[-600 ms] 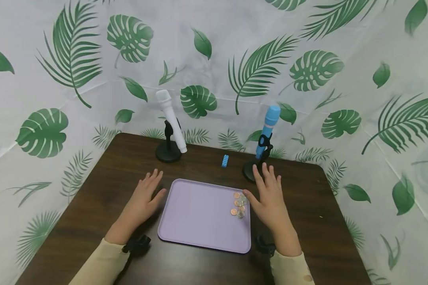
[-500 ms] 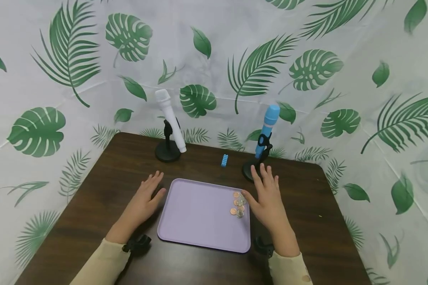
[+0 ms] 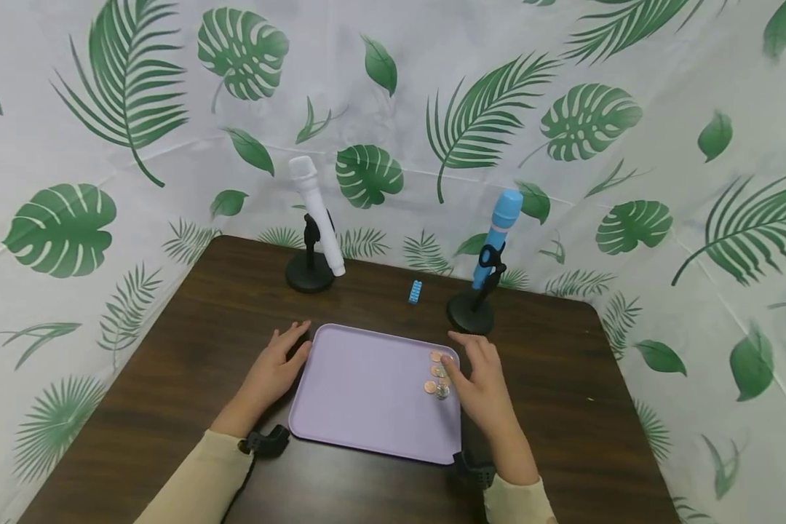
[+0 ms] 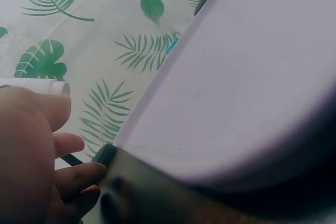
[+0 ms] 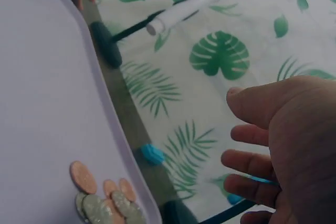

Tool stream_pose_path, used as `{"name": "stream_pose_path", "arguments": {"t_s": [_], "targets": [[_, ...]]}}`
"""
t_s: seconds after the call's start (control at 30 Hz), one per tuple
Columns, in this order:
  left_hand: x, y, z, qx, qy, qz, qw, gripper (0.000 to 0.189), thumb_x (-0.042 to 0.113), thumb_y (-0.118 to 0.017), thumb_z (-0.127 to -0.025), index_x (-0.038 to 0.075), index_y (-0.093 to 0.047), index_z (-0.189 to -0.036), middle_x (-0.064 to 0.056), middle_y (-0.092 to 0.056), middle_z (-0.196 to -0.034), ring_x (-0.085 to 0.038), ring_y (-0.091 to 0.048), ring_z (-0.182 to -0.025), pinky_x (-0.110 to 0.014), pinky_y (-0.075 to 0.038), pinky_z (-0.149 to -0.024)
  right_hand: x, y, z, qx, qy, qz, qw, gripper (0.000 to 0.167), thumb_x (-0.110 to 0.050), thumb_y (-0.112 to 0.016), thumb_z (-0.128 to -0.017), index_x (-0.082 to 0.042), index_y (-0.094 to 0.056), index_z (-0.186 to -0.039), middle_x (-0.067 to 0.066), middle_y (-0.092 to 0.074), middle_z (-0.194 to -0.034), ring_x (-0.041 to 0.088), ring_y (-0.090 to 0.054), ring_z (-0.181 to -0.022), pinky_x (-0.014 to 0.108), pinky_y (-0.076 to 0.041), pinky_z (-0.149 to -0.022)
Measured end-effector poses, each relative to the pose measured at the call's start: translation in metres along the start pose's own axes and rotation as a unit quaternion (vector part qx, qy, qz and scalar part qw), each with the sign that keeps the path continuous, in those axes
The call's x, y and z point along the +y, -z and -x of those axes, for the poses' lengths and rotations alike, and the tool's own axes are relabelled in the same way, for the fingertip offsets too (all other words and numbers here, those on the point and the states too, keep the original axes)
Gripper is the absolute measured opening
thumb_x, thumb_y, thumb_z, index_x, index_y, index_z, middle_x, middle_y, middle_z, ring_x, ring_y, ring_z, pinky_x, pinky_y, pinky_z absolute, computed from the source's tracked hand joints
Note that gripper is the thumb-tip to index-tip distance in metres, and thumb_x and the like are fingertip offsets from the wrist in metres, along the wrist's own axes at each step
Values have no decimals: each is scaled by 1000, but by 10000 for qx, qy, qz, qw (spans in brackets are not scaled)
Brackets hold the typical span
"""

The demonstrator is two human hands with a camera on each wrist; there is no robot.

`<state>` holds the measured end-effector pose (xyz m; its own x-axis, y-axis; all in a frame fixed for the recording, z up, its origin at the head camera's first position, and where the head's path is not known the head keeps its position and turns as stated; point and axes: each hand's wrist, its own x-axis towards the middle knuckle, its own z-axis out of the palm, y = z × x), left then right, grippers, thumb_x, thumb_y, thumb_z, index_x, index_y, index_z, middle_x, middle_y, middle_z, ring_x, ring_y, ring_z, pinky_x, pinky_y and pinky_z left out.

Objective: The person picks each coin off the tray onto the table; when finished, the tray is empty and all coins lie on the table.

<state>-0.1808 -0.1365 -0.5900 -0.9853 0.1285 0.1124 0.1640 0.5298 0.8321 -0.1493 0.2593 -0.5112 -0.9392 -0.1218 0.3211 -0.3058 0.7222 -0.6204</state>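
Note:
A lavender tray (image 3: 367,407) lies on the dark wooden table, with several copper and silver coins (image 3: 430,387) clustered near its right edge. My left hand (image 3: 268,375) is beside the tray's left edge, fingers extended and nothing in them. On the opposite side, my right hand (image 3: 487,389) has its thumb and fingers spread apart around nothing, the thumb reaching over the tray rim by the coins. The right wrist view shows the coins (image 5: 83,177) partly overlapping, and that hand's relaxed fingers (image 5: 249,163) empty.
Behind the tray, a white microphone (image 3: 319,218) leans in a black stand (image 3: 309,273) at left. A blue microphone (image 3: 501,218) sits in another stand (image 3: 470,313) at right. Between them lies a small light-blue studded block (image 3: 415,292). A leaf-print cloth (image 3: 380,109) hangs behind the table.
My right hand has drawn back from the blue microphone's stand base, its fingers bending inward toward the coins. My left hand has shifted slightly right, closer to the tray. The view has tilted slightly.

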Motion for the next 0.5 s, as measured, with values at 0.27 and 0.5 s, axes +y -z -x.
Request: {"name": "stream_pose_path", "arguments": {"t_s": [0.27,0.5], "targets": [[-5,-8,-3,-180,-294,-302,9990,57,37,-62,-112,15,-53,-163,-14,-50,-170,-39,-34,-166,-66,-15,-137,38,-9,10,-82,-851,-634,9943,23,-22,-80,-101,-20,-77,-123,2,-65,-100,18,-55,-82,25,-48,-65],[-19,11,-4,202,-347,252,9989,46,24,-66,-110,15,-63,-155,-10,-55,-166,-46,-31,-165,-73,-22,-133,69,-28,29,-404,-1237,-1272,9833,17,-24,-85,-97,-21,-79,-113,2,-58,-78,13,-50,-63,24,-43,-52]]}}
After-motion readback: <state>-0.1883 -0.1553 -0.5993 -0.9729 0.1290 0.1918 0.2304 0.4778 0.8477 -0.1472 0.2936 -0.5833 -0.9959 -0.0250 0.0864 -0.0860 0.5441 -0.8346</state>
